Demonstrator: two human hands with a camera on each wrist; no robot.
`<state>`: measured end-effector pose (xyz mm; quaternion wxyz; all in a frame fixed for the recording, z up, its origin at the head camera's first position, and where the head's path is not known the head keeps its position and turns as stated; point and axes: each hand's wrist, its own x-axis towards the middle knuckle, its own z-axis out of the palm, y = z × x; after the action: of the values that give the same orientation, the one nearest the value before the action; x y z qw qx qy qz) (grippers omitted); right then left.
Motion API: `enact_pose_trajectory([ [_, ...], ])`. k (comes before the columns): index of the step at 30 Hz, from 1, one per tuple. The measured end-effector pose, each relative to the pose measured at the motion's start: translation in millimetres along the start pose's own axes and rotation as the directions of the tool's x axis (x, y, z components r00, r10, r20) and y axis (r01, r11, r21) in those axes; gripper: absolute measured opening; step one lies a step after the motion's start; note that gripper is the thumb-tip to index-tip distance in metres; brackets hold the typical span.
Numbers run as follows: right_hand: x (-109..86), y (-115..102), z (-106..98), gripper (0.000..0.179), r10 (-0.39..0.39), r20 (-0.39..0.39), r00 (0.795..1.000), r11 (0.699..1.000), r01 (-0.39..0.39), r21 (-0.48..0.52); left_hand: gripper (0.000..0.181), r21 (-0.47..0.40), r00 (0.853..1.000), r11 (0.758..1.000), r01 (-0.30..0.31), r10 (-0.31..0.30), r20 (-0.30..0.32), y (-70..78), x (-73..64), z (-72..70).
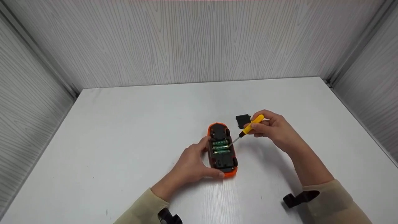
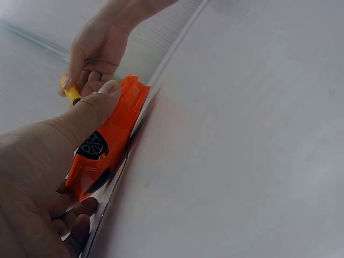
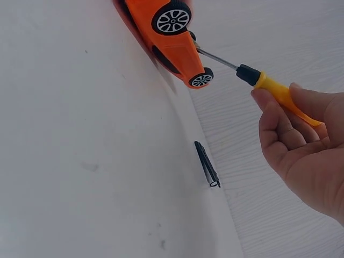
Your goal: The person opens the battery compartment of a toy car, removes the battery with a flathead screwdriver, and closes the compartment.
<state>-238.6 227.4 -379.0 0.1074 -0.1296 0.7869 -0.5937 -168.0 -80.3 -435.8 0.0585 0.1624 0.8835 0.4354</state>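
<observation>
An orange toy car (image 1: 224,160) lies upside down on the white table, its black underside facing up. Three green batteries (image 1: 221,147) sit side by side in its uncovered battery compartment. My left hand (image 1: 194,163) grips the car from the left, thumb at the near end and fingers along the side. Between thumb and fingers, my right hand (image 1: 273,129) holds a screwdriver (image 1: 253,123) by its yellow handle. The metal shaft slants down to the left, with its tip at the right ends of the batteries. In the right wrist view the screwdriver's shaft (image 3: 217,58) reaches in behind the car's wheel.
A black battery cover (image 1: 243,120) lies on the table just beyond the car, partly behind the right hand's fingers. Pale wood-grain panels (image 1: 199,43) enclose the table (image 1: 124,130) at the back and both sides. Black wrist mounts (image 1: 300,199) sit on the sleeves.
</observation>
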Motion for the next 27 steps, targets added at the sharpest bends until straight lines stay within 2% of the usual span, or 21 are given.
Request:
enact_pose_trajectory([
  [5,1.0,2.6,-0.1,0.024,0.032,-0.009,0.999,0.999,-0.032,0.024,0.120,-0.012,1.000,1.000,-0.024,0.024,-0.009,-1.1,-0.8,0.4],
  [12,1.8,2.5,-0.5,0.024,0.053,-0.019,0.998,0.999,-0.053,0.010,0.122,-0.002,1.000,1.000,-0.005,0.005,-0.008,-1.1,-1.0,0.3],
  [19,-2.2,-7.2,0.1,0.030,-0.032,0.012,0.999,0.999,0.032,-0.020,0.122,-0.003,1.000,1.000,-0.008,0.008,-0.012,-2.3,-1.6,0.7],
  [27,-8.7,-23.0,4.6,0.018,-0.115,0.004,0.993,0.979,0.114,-0.167,0.124,0.009,1.000,1.000,0.001,-0.001,-0.008,-0.6,-0.3,0.5],
])
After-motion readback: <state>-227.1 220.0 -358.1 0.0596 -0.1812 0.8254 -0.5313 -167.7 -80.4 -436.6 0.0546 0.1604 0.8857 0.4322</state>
